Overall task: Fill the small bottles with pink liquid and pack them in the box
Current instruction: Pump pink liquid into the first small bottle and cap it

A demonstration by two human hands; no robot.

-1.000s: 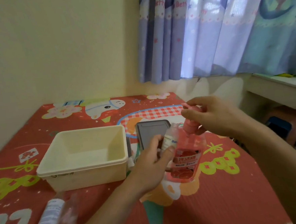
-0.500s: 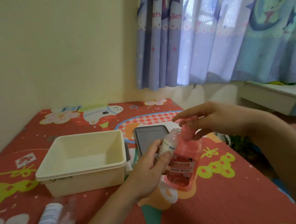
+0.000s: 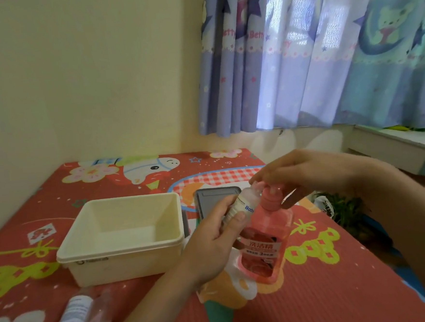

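Near edge, left: a clear bottle with a white label (image 3: 78,318) lies on its side on the red patterned mat (image 3: 341,290); blurred, contents not readable; apart from both hands.

Left hand: left hand (image 3: 212,241) reaches in from the lower edge; fingers and thumb curled round a small bottle (image 3: 242,205); thumb lies across the white label with blue lettering.

Small bottle: held tilted, its neck leaning toward the pump head of the larger bottle; just beside that pump head; whether the two touch cannot be told; fill level not visible.

Pink liquid bottle: pink pump bottle (image 3: 265,242) stands upright on the mat; label with red print faces the camera; pink liquid shows through the body; touching the left hand's fingers at its left side.

Right hand: right hand (image 3: 305,174) comes in from the right, palm down over the pump head; fingers bent loosely over the pump top, fingertips on it; no wrap round the bottle body.

Box: cream plastic box (image 3: 121,245) sits on the mat left of the hands; open top; interior shows bare walls and floor; near the left hand, not touching it.

Behind the bottles: a dark grey flat lid or tray (image 3: 209,201), partly hidden by the left hand and small bottle.

Far side: cream wall (image 3: 87,81); blue and lilac printed curtain (image 3: 312,58) at upper right; white ledge (image 3: 393,143) at far right.
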